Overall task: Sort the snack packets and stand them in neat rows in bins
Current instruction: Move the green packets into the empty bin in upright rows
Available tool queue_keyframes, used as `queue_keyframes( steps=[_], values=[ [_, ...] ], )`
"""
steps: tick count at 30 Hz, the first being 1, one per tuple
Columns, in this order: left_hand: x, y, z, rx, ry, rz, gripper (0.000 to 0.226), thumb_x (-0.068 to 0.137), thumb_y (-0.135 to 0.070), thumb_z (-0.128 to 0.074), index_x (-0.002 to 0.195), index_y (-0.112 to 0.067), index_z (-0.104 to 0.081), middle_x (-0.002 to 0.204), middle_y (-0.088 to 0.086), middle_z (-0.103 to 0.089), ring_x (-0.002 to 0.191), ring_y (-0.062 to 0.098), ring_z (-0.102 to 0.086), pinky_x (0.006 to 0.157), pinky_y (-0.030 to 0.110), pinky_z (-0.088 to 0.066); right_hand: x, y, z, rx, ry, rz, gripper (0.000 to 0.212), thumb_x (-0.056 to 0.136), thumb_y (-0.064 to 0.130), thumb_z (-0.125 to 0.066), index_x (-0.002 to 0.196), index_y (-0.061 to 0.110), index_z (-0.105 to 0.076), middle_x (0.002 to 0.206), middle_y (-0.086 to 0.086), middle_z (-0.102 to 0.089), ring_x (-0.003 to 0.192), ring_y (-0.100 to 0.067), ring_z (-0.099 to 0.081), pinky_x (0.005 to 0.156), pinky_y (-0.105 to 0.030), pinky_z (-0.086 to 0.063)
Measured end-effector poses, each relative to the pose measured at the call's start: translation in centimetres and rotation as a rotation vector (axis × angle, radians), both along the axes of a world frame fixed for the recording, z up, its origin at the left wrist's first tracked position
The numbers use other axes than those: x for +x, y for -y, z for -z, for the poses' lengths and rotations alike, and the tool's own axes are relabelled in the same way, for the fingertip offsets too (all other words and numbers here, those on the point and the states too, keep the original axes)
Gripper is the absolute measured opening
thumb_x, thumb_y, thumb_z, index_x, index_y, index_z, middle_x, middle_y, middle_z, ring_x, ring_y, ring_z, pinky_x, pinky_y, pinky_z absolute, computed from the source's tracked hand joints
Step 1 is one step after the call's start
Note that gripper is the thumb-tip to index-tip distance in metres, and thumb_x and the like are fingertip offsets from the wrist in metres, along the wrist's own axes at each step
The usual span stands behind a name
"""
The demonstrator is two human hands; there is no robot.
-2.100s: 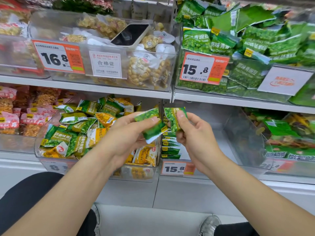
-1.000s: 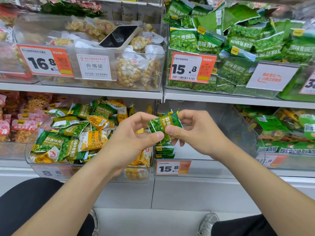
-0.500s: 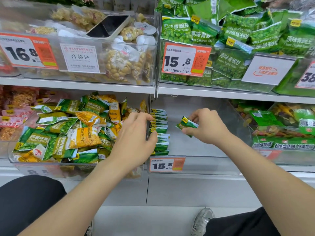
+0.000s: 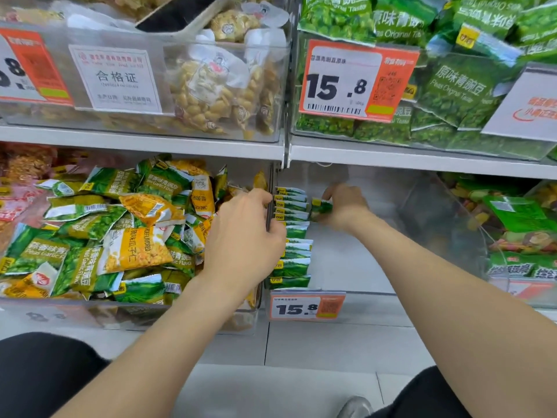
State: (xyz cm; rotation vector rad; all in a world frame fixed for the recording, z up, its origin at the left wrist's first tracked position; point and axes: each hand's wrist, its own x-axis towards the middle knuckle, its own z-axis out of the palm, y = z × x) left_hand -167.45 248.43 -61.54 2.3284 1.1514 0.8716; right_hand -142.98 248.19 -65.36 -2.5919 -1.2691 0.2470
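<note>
A row of small green pea packets (image 4: 294,236) stands upright along the left side of a clear bin (image 4: 422,224) on the lower shelf. My right hand (image 4: 346,206) pinches one more green packet (image 4: 321,208) and holds it against the right side of the row's far end. My left hand (image 4: 244,236) lies over the divider between the bins, its fingertips against the row's left edge, with nothing in its grasp. To the left, a second clear bin (image 4: 120,309) holds a loose heap of green and yellow packets (image 4: 120,236).
A 15.8 price tag (image 4: 307,307) hangs on the middle bin's front. On the right, another bin (image 4: 518,230) holds mixed green packets. The upper shelf (image 4: 422,159) carries bins of peanuts (image 4: 211,86) and big green pea bags (image 4: 452,86). My knees fill the bottom corners.
My right hand has carried the green packet left and deeper into the bin, up to the row. My left hand has shifted right onto the row's edge. The view has moved closer.
</note>
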Motion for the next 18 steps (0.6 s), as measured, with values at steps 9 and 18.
queue_keyframes(
  steps=[9,18],
  values=[
    [0.1,0.8,0.1,-0.011,0.054,-0.030,0.041,0.090,-0.023,-0.064,0.129,-0.021,-0.073,0.112,-0.002,-0.074,0.093,0.020,-0.071,0.085,0.044,-0.062,1.6,-0.7,1.2,0.176,-0.175,0.213,0.057,0.081,0.028,-0.089,0.124,0.010,-0.057,0.125,-0.015,-0.059,0.113,-0.031,-0.055,0.078,-0.032,-0.046],
    [-0.1,0.9,0.1,-0.004,0.073,-0.018,0.043,0.091,-0.024,-0.063,0.133,-0.022,-0.070,0.113,-0.001,-0.071,0.091,0.021,-0.070,0.083,0.045,-0.062,0.7,-0.9,2.0,0.160,-0.023,0.098,0.046,0.090,0.023,-0.080,0.128,0.018,-0.053,0.120,-0.019,-0.057,0.100,-0.038,-0.058,0.076,-0.035,-0.049]
  ],
)
